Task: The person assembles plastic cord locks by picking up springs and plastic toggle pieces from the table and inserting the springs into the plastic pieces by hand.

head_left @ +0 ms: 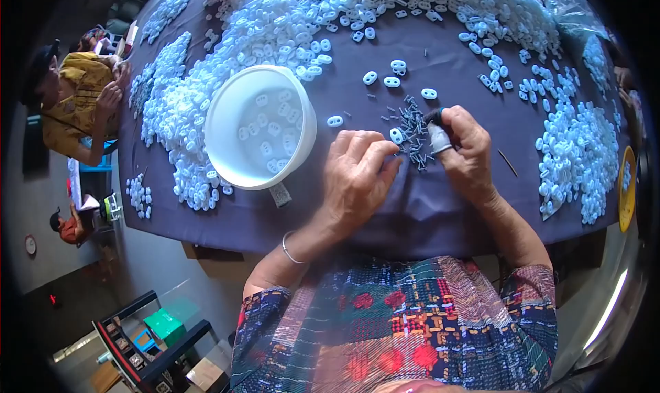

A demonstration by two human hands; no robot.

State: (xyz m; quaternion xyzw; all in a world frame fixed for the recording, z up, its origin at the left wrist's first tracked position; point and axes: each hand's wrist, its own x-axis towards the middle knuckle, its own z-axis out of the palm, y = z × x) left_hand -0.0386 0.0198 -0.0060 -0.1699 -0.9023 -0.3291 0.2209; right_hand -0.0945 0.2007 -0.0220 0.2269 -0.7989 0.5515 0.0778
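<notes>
My left hand has its thumb and index finger brought close together at the left edge of a heap of small dark screws. What lies between those fingertips is too small to make out. A white oval plastic piece with two dark holes is right by the index fingertip. On the other side of the heap, my right hand is closed, with a pale cover on the thumb and something dark at the index fingertip. Whatever it pinches is hidden. Several similar white pieces lie just beyond the screws.
A round white tub holding several white pieces stands left of my hands. Large piles of white pieces spread along the back and both sides of the dark tablecloth. A thin stick lies right. Another person sits far left.
</notes>
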